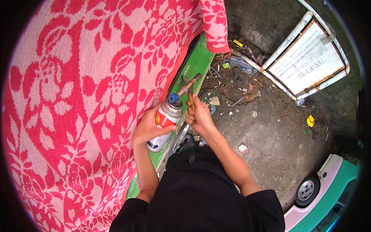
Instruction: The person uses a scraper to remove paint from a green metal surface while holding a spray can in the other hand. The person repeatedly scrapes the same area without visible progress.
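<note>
My left hand [148, 125] is wrapped round the can of a gas torch [165, 120], a white and red canister with a blue knob. The torch's metal nozzle [194, 79] points up and right, close over a green painted panel [195, 63]. In my right hand [201, 116] is a scraper [191, 101], gripped by its wooden handle. Its blade is beside the nozzle, against or just over the green panel; I cannot tell which. No flame shows at the nozzle.
A pink and red floral blanket [89, 100] covers the left side, beside the panel. Right of me, litter and a yellow scrap [310, 121] lie on dirty ground [255, 123]. A metal-framed white sign [309, 58] leans at upper right; a pink and teal vehicle [332, 185] stands at lower right.
</note>
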`<state>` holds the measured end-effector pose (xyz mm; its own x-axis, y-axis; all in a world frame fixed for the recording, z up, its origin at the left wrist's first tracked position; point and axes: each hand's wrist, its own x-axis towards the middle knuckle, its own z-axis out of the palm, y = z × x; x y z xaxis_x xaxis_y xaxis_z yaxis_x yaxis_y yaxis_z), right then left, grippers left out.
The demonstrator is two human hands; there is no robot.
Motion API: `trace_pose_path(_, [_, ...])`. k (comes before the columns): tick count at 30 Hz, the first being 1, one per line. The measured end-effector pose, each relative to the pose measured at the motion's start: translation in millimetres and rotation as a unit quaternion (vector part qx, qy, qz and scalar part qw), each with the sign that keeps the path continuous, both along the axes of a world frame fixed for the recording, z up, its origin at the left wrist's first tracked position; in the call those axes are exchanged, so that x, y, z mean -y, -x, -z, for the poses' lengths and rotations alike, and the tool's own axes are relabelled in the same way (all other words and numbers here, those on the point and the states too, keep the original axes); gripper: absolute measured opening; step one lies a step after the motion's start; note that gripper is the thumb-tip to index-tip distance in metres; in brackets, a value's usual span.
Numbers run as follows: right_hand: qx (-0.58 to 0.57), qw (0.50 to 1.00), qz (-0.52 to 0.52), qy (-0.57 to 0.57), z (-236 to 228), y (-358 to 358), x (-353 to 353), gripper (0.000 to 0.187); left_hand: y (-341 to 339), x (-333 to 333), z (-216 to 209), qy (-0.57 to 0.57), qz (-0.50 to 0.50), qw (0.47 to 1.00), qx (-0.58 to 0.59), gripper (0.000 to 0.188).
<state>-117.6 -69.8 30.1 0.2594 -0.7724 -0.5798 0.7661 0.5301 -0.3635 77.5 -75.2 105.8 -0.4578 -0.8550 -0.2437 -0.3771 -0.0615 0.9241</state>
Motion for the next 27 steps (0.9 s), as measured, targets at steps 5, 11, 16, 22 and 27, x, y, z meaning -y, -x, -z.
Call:
trace_pose_path(5, [0.006,1.0,0.009,0.018,10,-3,12,0.042,2,-4,-1,-0.027,-0.024,0.999,-0.035,0.066])
trace_pose_path(11, [-0.001,1.0,0.009,0.004,7,1,7,0.042,3,-8,-3,-0.021,-0.029,0.999,-0.036,0.063])
trace_pose_path(16, [0.0,1.0,0.01,-0.002,5,-1,1,0.041,4,-5,-8,-0.023,-0.032,0.999,-0.014,0.063])
trace_pose_path(22, [0.009,0.999,0.033,0.008,6,-2,6,0.041,5,-4,-4,-0.057,-0.037,0.997,-0.039,0.065])
trace_pose_path(27, [0.011,0.999,0.031,0.008,8,1,14,0.04,4,-6,-1,-0.011,-0.029,0.999,-0.04,0.065])
